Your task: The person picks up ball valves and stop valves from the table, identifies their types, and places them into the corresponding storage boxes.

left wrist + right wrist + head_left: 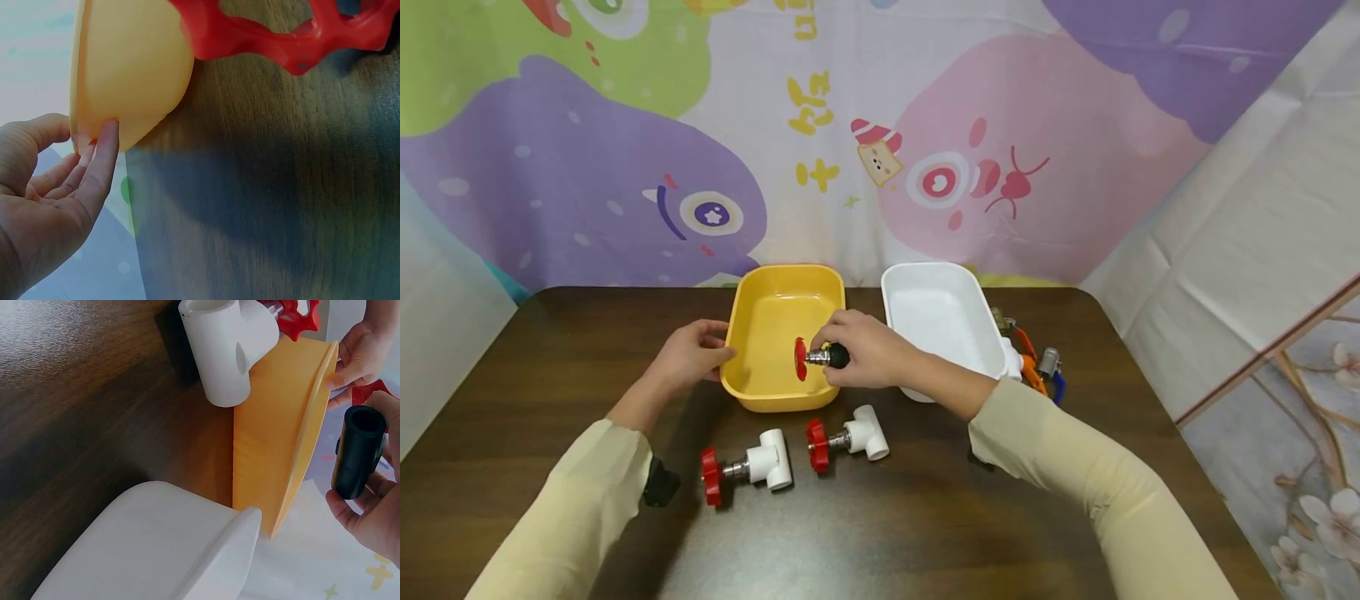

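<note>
My right hand [874, 352] grips a black stop valve [356, 456] with a red handwheel [801, 358] and holds it over the yellow bin [765, 312]. The handwheel points left in the head view; fingers cover much of the black body. At the bin's left side, my left hand [687, 357] pinches the rim, thumb on one face and fingers along the wall in the left wrist view. Two white tee-shaped valves with red handwheels lie in front of the bin: a left valve [767, 462] and a right valve [865, 433].
A white bin [936, 312] stands to the right of the yellow one, under my right forearm. Beside its right edge lie several valves with orange and blue handles [1036, 371]. A printed cloth [827, 225] hangs behind the wooden table [880, 533].
</note>
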Demonstrator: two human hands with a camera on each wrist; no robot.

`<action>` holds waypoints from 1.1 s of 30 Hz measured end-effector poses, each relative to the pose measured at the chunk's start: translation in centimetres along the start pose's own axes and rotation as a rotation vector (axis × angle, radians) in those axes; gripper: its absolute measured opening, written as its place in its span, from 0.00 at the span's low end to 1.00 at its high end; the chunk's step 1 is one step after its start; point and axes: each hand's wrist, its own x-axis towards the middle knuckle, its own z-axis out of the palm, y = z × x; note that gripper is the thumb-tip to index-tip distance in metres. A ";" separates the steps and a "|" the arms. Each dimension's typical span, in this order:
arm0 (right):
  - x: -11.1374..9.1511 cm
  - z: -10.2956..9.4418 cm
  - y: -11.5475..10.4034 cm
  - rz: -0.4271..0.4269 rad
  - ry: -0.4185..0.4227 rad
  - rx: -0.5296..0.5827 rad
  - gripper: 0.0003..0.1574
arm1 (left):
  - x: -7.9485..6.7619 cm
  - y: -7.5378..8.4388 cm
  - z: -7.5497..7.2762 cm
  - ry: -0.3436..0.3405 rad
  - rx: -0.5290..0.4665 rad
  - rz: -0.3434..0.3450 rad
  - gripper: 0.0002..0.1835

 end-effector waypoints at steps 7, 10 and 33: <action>0.9 0.3 -0.1 -0.010 -0.013 -0.002 0.21 | 0.1 -0.1 0.0 0.005 -0.010 0.007 0.31; 1.2 0.5 -0.2 -0.008 -0.017 -0.001 0.21 | 0.0 -0.2 0.0 0.002 -0.013 0.004 0.31; 3.1 2.5 -0.7 0.000 -0.041 0.041 0.21 | 0.0 -0.1 0.0 0.012 -0.019 -0.033 0.32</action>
